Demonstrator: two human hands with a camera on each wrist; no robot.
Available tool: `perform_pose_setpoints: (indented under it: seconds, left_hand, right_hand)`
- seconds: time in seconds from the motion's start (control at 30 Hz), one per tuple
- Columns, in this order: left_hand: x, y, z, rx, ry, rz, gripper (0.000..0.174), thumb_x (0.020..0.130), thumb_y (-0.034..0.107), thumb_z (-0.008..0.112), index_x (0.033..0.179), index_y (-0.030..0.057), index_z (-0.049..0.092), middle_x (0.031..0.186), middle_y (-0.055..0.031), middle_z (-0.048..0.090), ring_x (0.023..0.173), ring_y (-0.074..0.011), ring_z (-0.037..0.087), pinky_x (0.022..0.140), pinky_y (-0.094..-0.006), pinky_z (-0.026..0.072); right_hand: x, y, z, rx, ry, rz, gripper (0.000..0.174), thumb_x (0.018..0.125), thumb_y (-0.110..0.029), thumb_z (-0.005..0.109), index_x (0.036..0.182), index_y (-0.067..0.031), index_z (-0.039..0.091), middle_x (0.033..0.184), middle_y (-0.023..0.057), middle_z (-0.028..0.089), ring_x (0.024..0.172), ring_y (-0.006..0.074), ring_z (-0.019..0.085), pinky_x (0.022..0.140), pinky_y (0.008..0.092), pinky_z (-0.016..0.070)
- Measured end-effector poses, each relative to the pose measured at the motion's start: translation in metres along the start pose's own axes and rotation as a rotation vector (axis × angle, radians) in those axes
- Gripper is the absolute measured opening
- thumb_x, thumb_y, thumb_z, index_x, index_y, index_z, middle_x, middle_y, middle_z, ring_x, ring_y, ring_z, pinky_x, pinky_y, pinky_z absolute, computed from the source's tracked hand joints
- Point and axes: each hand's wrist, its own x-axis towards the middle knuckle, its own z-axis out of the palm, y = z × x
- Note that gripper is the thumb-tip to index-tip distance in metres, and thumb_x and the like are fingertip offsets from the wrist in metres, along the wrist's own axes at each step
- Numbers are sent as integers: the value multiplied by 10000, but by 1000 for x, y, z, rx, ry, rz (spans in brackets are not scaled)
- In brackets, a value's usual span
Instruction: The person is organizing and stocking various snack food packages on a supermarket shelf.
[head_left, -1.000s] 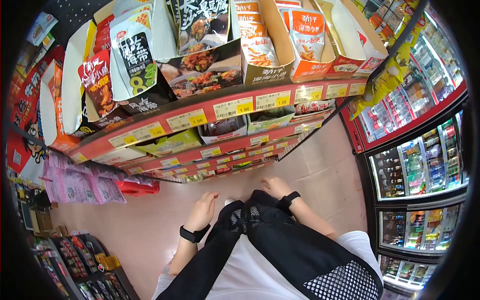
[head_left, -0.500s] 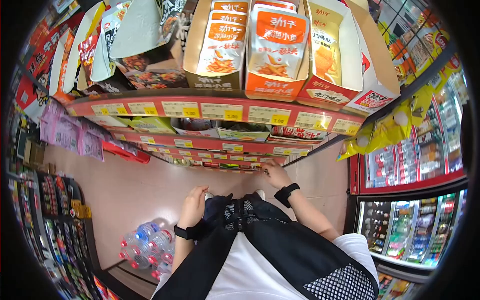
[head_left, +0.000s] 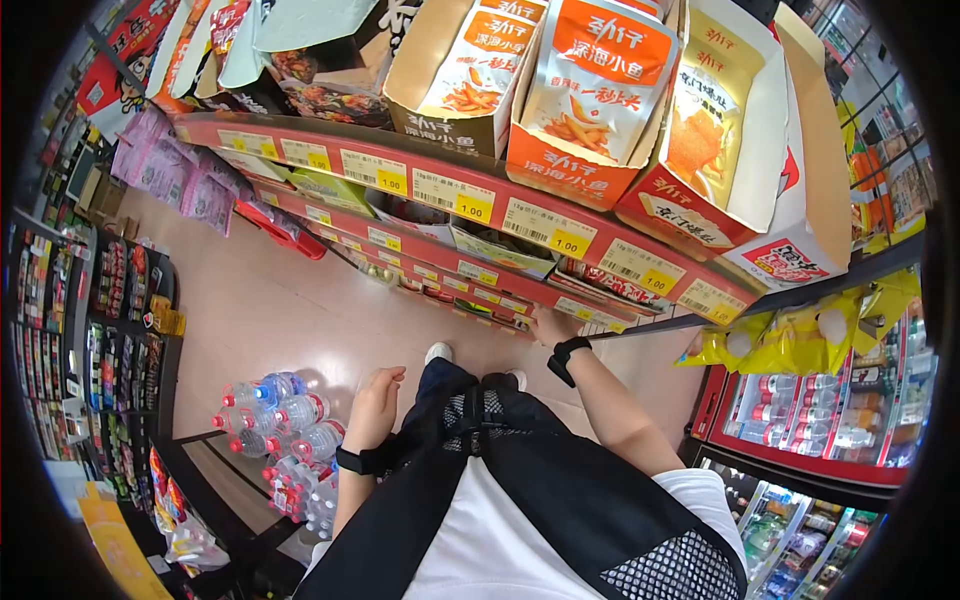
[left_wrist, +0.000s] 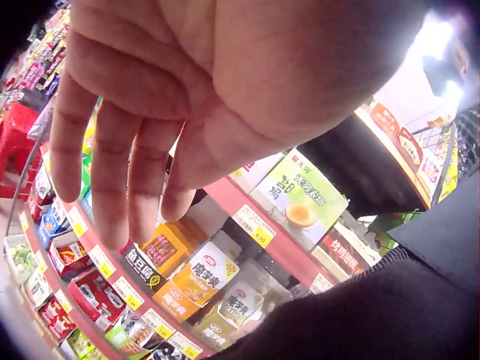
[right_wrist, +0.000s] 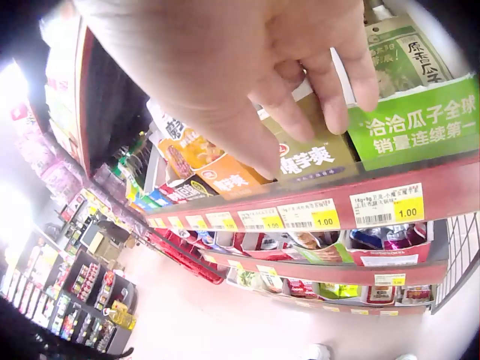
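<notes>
My right hand (head_left: 553,327) reaches to the edge of the snack shelf in the head view. In the right wrist view its loosely bent fingers (right_wrist: 330,97) hang over an olive snack box (right_wrist: 311,161), overlapping its upper part, with no packet showing in them. Beside that box stand a green sunflower-seed box (right_wrist: 412,131) and an orange snack box (right_wrist: 229,176). My left hand (head_left: 375,402) hangs in front of my body, holding nothing. Its fingers (left_wrist: 112,172) point down, nearly straight, and shelf boxes appear beyond them in the left wrist view.
The top shelf holds open cartons of packets, including an orange fish-snack carton (head_left: 570,170). A red price strip (head_left: 470,195) runs along its edge. Bottled water (head_left: 290,415) stands on the floor at left. Yellow bags (head_left: 790,330) hang at right, near a drinks fridge (head_left: 820,420).
The view has turned and moved closer to the shelf's right part. My right hand has moved forward to the shelf edge. The left hand stays in front of my body; bottles have come into view.
</notes>
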Motion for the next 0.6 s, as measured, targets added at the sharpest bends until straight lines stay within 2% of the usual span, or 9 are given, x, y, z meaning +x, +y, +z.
perform_pose_setpoints:
  seconds: [0.1, 0.2, 0.23, 0.33, 0.37, 0.47, 0.5, 0.57, 0.6]
  left_hand:
    - [17, -5, -6, 62, -79, 73, 236, 912, 7, 473, 1118, 0, 589, 1013, -192, 641, 955, -358, 629, 812, -411, 498]
    - [43, 3, -10, 72, -163, 113, 239, 914, 14, 477, 1126, -1, 585, 1020, -185, 642, 966, -355, 627, 824, -411, 494]
    - [52, 2, -10, 66, -186, 134, 240, 915, 17, 479, 1130, -2, 584, 1025, -182, 644, 973, -354, 626, 832, -409, 493]
    - [80, -15, 0, -4, -315, 168, 254, 917, 25, 487, 1152, -7, 578, 1050, -175, 650, 998, -348, 624, 856, -394, 494]
    - [92, -24, 9, -37, -364, 176, 260, 918, 27, 490, 1161, -9, 575, 1060, -172, 652, 1007, -346, 623, 864, -387, 494]
    - [124, -57, 44, -252, -588, 142, 298, 959, 50, 458, 1235, -22, 544, 1054, -123, 644, 969, -203, 623, 863, -323, 500]
    - [134, -63, 56, -275, -636, 122, 303, 964, 62, 456, 1243, -21, 540, 1074, -123, 636, 966, -194, 620, 857, -316, 502]
    - [153, -68, 83, -318, -737, 81, 312, 976, 87, 451, 1259, -19, 530, 1114, -125, 619, 959, -176, 613, 846, -303, 506]
    - [166, -77, 103, -246, -764, 133, 331, 979, 109, 454, 1283, -12, 507, 1134, -132, 608, 949, -177, 613, 841, -296, 506]
  right_hand:
    - [5, -2, 1, 71, 223, -45, 439, 824, -224, 627, 1217, -39, 558, 1099, 199, 636, 1047, 397, 592, 912, 462, 472]
    - [-7, -29, -33, 173, 151, 64, 329, 839, -160, 596, 1135, -21, 565, 1126, 231, 592, 1043, 415, 572, 887, 491, 470]
    - [-13, -42, -43, 139, 209, 84, 323, 827, -161, 605, 1119, -25, 585, 1131, 194, 604, 1046, 396, 579, 875, 473, 481]
    - [-30, -46, -23, 77, 296, 10, 201, 821, -181, 626, 960, -37, 648, 1020, 139, 641, 957, 346, 614, 845, 441, 491]
    - [-38, -46, -18, 62, 246, 7, 133, 793, -150, 636, 875, -48, 656, 943, 109, 616, 930, 318, 599, 814, 425, 498]
    - [-58, -55, -1, 142, 329, 6, 98, 757, -121, 646, 786, -27, 639, 907, 98, 580, 959, 305, 567, 805, 433, 500]
    - [-64, -59, -1, 135, 276, 33, 134, 740, -104, 645, 852, -30, 642, 970, 103, 578, 984, 312, 561, 821, 427, 501]
    - [-73, -68, -7, 163, 305, 41, 185, 744, -102, 644, 914, -31, 642, 1059, 115, 576, 1020, 323, 557, 838, 425, 502]
    - [-76, -72, -9, 176, 322, 45, 211, 745, -102, 644, 945, -31, 642, 1103, 121, 575, 1039, 328, 555, 846, 424, 503]
